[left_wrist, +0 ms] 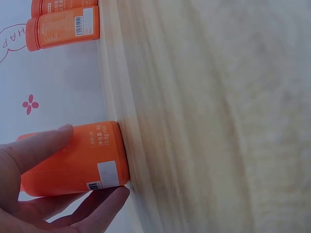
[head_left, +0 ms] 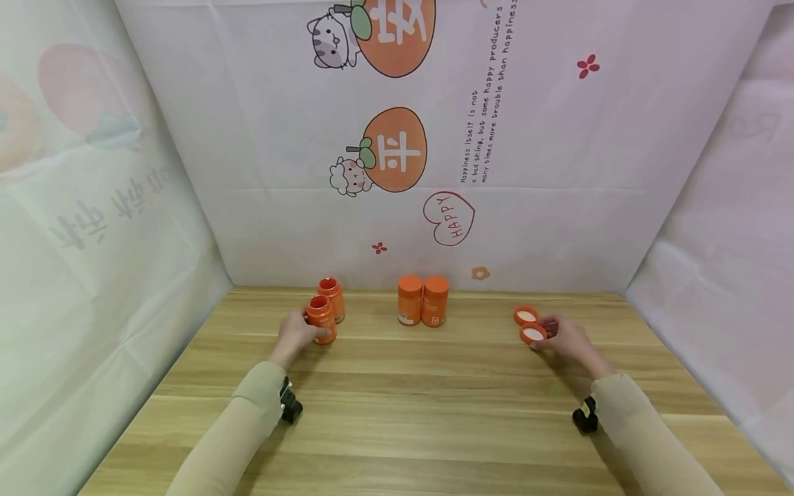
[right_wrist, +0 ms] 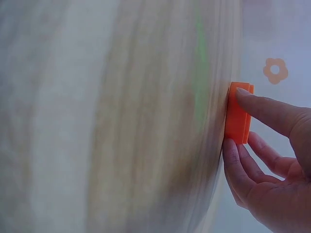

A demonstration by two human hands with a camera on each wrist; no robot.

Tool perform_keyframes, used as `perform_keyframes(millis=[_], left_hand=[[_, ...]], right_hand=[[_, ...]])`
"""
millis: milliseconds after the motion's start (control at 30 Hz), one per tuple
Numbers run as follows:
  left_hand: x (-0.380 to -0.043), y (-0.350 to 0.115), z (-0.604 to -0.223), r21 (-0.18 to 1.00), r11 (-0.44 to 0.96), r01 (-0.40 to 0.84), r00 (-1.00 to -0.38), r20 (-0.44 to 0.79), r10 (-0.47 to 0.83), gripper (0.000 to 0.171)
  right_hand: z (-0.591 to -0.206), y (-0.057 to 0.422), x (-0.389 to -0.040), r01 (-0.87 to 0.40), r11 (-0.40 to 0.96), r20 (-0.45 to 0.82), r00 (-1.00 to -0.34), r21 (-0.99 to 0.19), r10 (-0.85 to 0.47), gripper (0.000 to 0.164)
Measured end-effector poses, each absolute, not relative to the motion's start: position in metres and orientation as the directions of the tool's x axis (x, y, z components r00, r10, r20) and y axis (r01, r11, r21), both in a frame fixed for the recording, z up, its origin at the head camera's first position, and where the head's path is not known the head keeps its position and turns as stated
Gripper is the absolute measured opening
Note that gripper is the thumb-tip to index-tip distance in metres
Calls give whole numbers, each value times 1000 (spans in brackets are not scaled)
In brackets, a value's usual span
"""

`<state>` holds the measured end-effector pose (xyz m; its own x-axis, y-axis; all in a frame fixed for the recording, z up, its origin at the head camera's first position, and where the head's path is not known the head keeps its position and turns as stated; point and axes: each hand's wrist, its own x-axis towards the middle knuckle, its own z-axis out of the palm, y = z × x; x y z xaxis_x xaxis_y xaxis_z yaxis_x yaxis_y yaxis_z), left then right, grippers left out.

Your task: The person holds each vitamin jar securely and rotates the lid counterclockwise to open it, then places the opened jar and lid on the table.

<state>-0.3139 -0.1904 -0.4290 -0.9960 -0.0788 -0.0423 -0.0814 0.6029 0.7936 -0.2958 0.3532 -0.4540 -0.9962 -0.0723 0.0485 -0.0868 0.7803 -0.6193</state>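
My left hand (head_left: 296, 333) grips an orange plastic jar (head_left: 322, 321), thumb on one side and fingers on the other. That jar stands upright on the table, its mouth uncovered. Just behind it is a second uncovered orange jar (head_left: 335, 300). On the right side, my right hand (head_left: 571, 339) pinches an orange screw lid (head_left: 533, 335) between thumb and fingers. The lid lies upside down on the tabletop, white lining upward. Another upturned lid (head_left: 526, 315) sits right behind it. In the right wrist view the pinched lid (right_wrist: 236, 114) is seen edge-on.
Two capped orange jars, a left one (head_left: 409, 303) and a right one (head_left: 435, 304), stand side by side at the table's back, between my hands. A printed white cloth (head_left: 533, 227) rises behind the wooden table (head_left: 422, 399), with cloth sides left and right.
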Motion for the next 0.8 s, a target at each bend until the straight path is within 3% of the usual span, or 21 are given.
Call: perform_keyframes(millis=[800], left_hand=[[-320,-193,-437,786,617,-38,-999,-9,-49,59]], right_hand=[[-452,351,-292,-72,775,20,-997,-628,-76,64]])
